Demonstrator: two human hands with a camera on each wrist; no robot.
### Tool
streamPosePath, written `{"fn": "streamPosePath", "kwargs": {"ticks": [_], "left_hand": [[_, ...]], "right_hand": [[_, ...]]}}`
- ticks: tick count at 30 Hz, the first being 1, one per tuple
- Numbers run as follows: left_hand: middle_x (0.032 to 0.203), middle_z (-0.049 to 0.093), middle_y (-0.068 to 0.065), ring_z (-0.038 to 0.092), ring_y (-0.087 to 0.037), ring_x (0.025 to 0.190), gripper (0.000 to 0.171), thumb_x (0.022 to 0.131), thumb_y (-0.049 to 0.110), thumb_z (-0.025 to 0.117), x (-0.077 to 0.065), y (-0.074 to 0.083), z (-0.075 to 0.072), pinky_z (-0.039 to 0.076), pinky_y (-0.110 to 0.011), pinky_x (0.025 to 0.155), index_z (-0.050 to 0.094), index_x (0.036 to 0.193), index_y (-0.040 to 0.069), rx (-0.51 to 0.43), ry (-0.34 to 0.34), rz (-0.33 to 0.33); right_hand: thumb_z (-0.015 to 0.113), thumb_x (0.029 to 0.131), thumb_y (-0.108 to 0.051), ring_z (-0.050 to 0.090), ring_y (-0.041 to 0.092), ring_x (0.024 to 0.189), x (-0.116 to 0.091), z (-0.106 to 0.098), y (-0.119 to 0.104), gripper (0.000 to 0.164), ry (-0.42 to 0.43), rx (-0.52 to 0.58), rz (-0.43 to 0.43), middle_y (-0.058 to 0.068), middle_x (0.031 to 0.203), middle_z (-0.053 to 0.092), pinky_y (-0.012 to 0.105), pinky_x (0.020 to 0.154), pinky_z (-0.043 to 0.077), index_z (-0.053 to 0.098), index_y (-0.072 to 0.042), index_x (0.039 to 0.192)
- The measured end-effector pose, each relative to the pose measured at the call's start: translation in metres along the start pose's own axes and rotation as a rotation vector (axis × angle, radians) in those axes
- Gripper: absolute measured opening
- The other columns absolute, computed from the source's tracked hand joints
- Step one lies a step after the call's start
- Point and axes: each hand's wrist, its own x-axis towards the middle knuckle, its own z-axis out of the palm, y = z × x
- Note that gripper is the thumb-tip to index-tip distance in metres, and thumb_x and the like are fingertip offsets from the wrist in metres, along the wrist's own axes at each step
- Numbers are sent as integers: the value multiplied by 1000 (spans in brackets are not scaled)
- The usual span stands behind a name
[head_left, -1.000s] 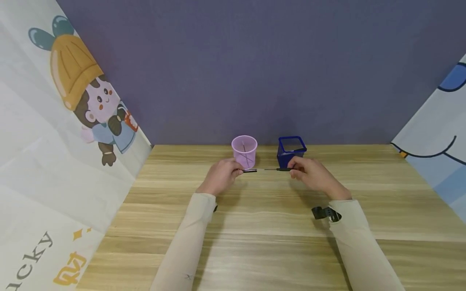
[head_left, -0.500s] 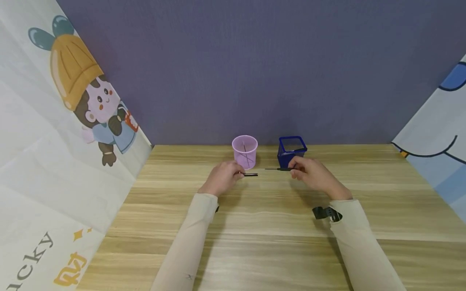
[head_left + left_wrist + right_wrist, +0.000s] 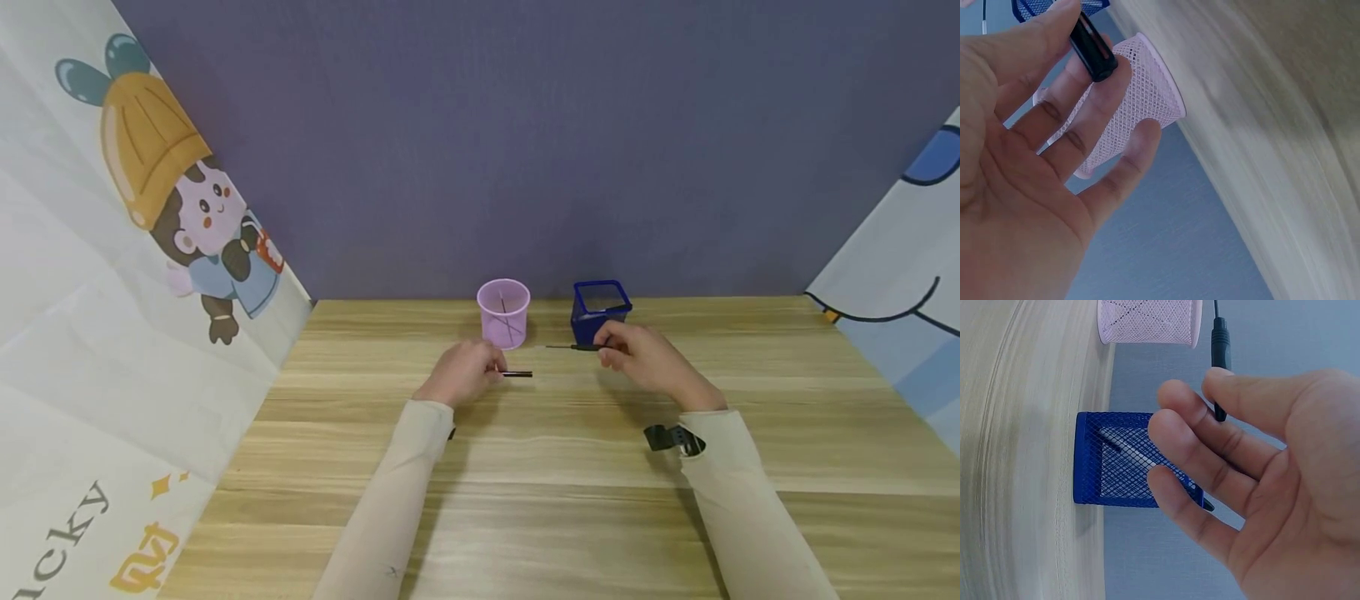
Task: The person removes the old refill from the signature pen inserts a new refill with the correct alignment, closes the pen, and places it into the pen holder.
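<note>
Two hands work by the far edge of the table [image 3: 480, 500] in the head view: the left hand [image 3: 463, 369] pinches a dark tube [image 3: 518, 374] before the pink cup [image 3: 505, 325], the right hand [image 3: 641, 358] a screwdriver [image 3: 587, 347] before the blue holder [image 3: 584, 331]. In the left wrist view, the dark tube juts past the pinch, so a slack grip could drop it; in the right wrist view, holding low on the handle could let the thin shaft [image 3: 1216, 307] swing off line.

Long cream sleeves [image 3: 753, 517], small dark mark [image 3: 392, 572] on the left, black strap [image 3: 662, 438] by the right cuff [image 3: 716, 427], bare hands [image 3: 461, 372]
</note>
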Motion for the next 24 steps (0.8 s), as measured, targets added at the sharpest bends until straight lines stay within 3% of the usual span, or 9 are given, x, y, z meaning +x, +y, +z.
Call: {"fn": "streamPosePath", "kwargs": {"ticks": [8, 17, 24], "left_hand": [[83, 71, 5, 62, -13, 87, 7, 85, 17, 83, 1, 0, 7, 53, -34, 81, 77, 88, 19, 1, -66, -29], [90, 76, 5, 68, -16, 92, 8, 84, 16, 84, -1, 3, 11, 56, -37, 88, 78, 89, 19, 2, -121, -56], [90, 76, 6, 67, -12, 87, 9, 84, 17, 85, -1, 1, 14, 57, -33, 84, 78, 91, 19, 21, -159, -67]], "right_hand": [[60, 103, -10, 69, 26, 83, -1, 0, 1, 14, 4, 9, -8, 12, 99, 75, 36, 70, 55, 64, -6, 116], [59, 103, -10, 69, 28, 82, -1, 1, 2, 13, 18, 13, -15, 13, 98, 75, 34, 69, 55, 64, -7, 115], [59, 104, -10, 70, 30, 85, 0, 0, 1, 14, 8, 10, -7, 12, 99, 75, 37, 71, 56, 63, -7, 117]]}}
